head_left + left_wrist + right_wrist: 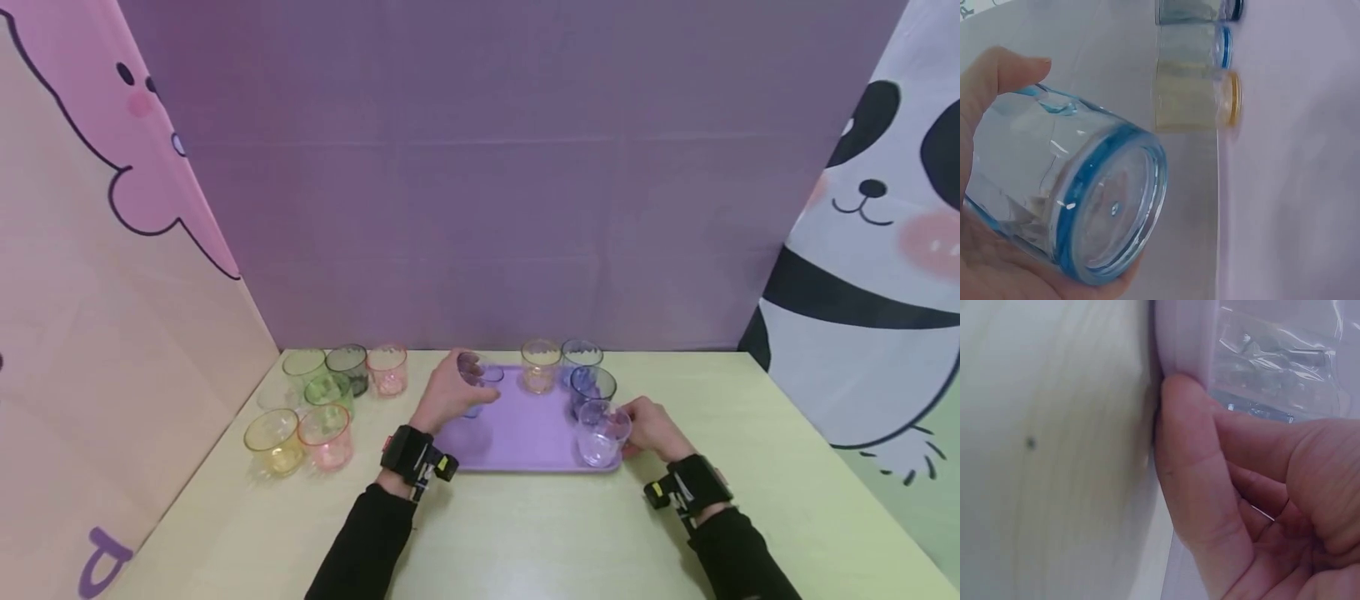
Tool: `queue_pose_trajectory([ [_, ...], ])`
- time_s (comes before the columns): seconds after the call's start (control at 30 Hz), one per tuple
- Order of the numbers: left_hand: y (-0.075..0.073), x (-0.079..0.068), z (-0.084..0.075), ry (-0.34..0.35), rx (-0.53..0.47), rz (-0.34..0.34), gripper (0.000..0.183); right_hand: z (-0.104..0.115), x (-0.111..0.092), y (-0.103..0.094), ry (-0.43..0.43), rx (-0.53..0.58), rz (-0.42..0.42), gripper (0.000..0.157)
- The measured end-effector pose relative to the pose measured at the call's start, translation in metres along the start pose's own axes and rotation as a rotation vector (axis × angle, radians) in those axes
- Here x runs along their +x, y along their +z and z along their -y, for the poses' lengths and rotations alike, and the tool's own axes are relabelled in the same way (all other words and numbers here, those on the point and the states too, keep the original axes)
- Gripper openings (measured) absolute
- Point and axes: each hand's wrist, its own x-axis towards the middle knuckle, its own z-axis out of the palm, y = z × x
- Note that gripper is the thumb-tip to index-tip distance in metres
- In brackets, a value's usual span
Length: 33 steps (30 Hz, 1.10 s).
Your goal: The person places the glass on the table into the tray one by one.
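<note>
My left hand [447, 392] holds a clear glass tumbler with a blue tint [1110, 200] over the left part of the purple tray [510, 442]. In the left wrist view, the thumb lies along one side of this tumbler and the fingers pass beneath it, its thick base facing the camera. At the tray's right edge, my right hand [654, 427] grips the rim [1185, 337], with curled fingers. Close beside those fingers, a clear tumbler [602, 437] stands on the tray's front right corner. Behind it are a dark grey-blue tumbler [592, 390], a blue one [582, 358] and a yellow one [540, 371].
On the pale table [540, 533], several tumblers stand left of the tray: green [303, 367], dark grey [347, 367], pink [387, 373], another green [328, 393], yellow [275, 446] and another pink [327, 440]. A purple backdrop [465, 208] rises behind the table, with printed side panels.
</note>
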Motion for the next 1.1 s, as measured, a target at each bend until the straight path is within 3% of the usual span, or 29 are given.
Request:
queue_pose_trajectory([
  [0.37, 0.031, 0.004, -0.011, -0.049, -0.019, 0.006, 0.082, 0.002, -0.002, 0.001, 0.003, -0.009, 0.009, 0.015],
  [0.5, 0.041, 0.008, -0.014, -0.030, -0.055, -0.013, 0.082, 0.002, -0.002, 0.001, 0.005, -0.017, 0.002, 0.015],
  [0.73, 0.064, 0.013, -0.017, -0.013, -0.148, 0.025, 0.077, 0.001, -0.002, 0.000, -0.004, -0.008, -0.003, 0.017],
  [1.1, 0.084, 0.017, -0.012, -0.044, 0.051, -0.021, 0.079, 0.003, -0.003, 0.000, -0.011, -0.022, -0.014, 0.018],
])
